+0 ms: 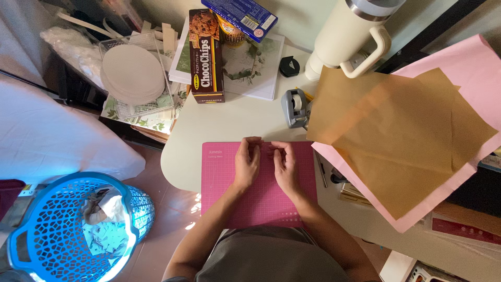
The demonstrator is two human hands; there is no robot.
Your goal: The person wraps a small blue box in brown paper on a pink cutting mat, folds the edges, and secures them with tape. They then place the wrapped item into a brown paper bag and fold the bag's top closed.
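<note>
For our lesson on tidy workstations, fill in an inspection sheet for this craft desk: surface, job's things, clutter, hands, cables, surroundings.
Surface: white table with a pink cutting mat at the near edge.
Job's things: both hands rest on the mat's far part; whether they pinch something small between them cannot be told.
Clutter: brown paper over pink paper, tape dispenser, cream mug, cookie box, blue box, booklet, case of round discs.
Hands: left hand and right hand, fingers curled, side by side, empty or not cannot be told.
Cables: nothing seen.
Surroundings: blue basket with scraps on the floor, white cushion on the left.
</note>
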